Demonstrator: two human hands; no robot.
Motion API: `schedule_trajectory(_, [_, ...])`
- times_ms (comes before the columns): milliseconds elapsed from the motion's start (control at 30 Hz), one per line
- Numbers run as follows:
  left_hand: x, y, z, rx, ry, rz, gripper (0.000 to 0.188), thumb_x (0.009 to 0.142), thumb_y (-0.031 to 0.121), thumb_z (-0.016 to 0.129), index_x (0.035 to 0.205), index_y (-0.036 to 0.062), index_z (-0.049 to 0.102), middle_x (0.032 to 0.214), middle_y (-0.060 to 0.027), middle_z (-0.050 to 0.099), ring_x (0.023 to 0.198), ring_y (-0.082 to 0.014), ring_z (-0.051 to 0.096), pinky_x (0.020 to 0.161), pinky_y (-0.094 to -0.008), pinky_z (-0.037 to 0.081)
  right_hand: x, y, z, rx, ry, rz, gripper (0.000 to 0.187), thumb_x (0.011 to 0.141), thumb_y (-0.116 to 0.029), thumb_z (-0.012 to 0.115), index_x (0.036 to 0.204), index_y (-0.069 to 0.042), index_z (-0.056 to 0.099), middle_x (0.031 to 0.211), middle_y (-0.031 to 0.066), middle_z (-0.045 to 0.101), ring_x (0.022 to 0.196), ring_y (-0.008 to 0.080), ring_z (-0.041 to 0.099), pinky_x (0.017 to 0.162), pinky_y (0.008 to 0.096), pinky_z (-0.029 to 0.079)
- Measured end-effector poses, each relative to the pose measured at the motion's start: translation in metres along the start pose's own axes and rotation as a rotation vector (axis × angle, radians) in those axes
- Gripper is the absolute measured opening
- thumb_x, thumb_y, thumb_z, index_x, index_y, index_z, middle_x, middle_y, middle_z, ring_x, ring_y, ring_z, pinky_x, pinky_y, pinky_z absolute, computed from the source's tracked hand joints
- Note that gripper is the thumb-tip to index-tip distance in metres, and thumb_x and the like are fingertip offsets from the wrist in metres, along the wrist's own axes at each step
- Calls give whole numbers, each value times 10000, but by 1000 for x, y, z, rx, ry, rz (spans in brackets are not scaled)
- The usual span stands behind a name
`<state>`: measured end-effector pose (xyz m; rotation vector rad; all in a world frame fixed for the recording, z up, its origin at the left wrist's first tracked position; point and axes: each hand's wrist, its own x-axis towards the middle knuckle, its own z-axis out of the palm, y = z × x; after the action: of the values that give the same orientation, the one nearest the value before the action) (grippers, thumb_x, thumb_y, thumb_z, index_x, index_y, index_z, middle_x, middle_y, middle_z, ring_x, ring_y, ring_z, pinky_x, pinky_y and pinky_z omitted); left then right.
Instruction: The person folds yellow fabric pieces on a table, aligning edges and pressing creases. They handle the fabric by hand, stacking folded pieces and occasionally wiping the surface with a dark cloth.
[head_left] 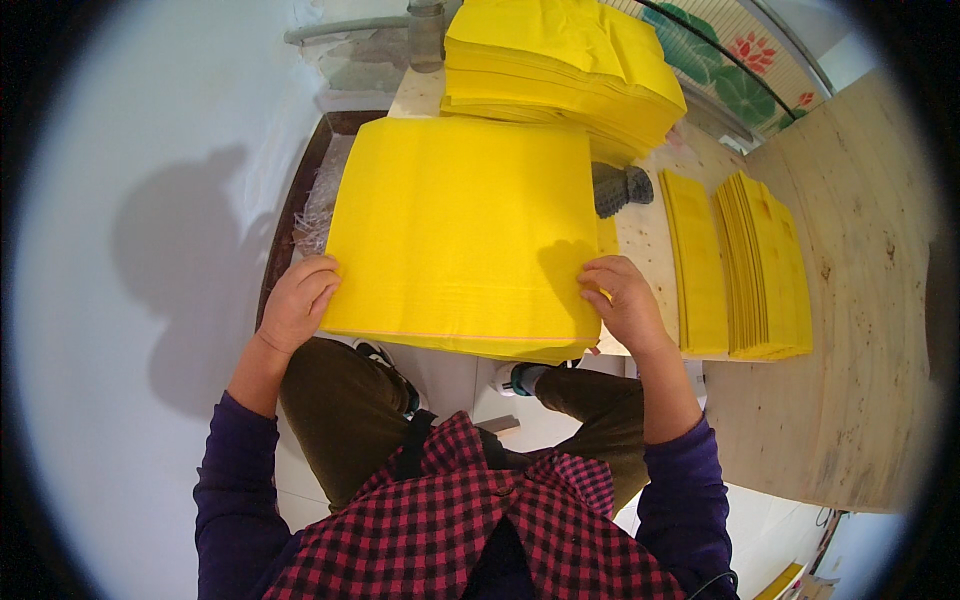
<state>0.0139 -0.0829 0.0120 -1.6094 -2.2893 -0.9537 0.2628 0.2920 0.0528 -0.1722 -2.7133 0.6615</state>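
A large yellow sheet (460, 225), thin like paper or nonwoven cloth, lies spread in front of me, its near edge above my knees. My left hand (302, 298) pinches its left edge close to the near corner. At the right edge, my right hand (622, 295) has thumb and fingers closed on the sheet. A thin pale line runs along the near edge, and more yellow layers show just below it. Whether these layers join the top sheet, I cannot tell.
Behind the sheet rises a thick yellow stack (560, 60). Folded yellow bundles (765, 265) stand on the right of the wooden table (645, 235), beside a tall wooden panel (840, 330). A dark grey ribbed thing (622, 188) lies between. A glass jar (426, 35) stands at the back left.
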Motion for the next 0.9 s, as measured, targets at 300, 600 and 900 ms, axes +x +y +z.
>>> schedule_trajectory(300, [-2,-2,1,-2,-12,-8,130,793,-6,638,918,9,607,1028,-131,607,971,-324,592,867,-373,484,1,0,1,9,24,-34,126,729,-45,694,843,-24,643,921,126,645,916,331,589,791,396,488])
schedule_trajectory(600, [-3,-4,1,18,-14,7,144,794,-9,638,932,7,601,1039,-137,609,975,-327,594,867,-377,484,5,-6,-2,43,16,-1,115,732,-46,691,832,-26,638,917,124,643,906,337,583,791,397,485])
schedule_trajectory(900, [-3,-4,0,16,-5,17,147,794,-10,633,935,11,598,1048,-137,606,986,-332,590,872,-379,482,3,-9,-3,8,15,-29,105,745,-52,680,829,-17,627,925,126,646,907,339,584,796,404,481])
